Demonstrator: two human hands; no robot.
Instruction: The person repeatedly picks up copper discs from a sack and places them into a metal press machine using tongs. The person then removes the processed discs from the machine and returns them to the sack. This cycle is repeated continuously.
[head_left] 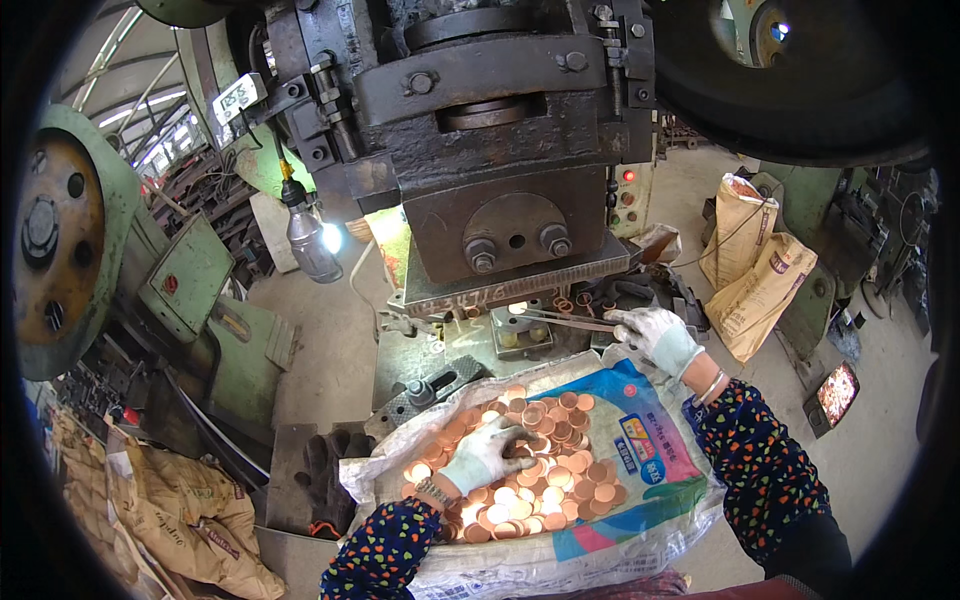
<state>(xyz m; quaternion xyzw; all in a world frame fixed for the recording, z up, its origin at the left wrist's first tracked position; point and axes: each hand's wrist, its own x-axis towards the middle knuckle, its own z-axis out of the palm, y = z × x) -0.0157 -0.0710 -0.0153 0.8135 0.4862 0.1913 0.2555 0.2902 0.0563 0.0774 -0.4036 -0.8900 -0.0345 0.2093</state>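
Observation:
My left hand (487, 456), in a white glove, reaches into a heap of round copper discs (560, 490), its fingers curled around some of them. The discs lie on a flattened white and blue printed plastic sack (640, 420) in front of me. My right hand (655, 338), also gloved, grips long metal tweezers (572, 321). Their tips point left to a small lit metal die block (521, 333) under the press. Whether the tips hold a disc is too small to tell. Above the block hangs the heavy dark press ram (510, 225).
A lit work lamp (313, 240) hangs left of the ram. Copper rings (565, 305) lie behind the die block. A clamp with a bolt (425, 390) sits by the sack's left edge, near dark gloves (335, 470). Paper sacks stand right (760, 290) and lower left (185, 510).

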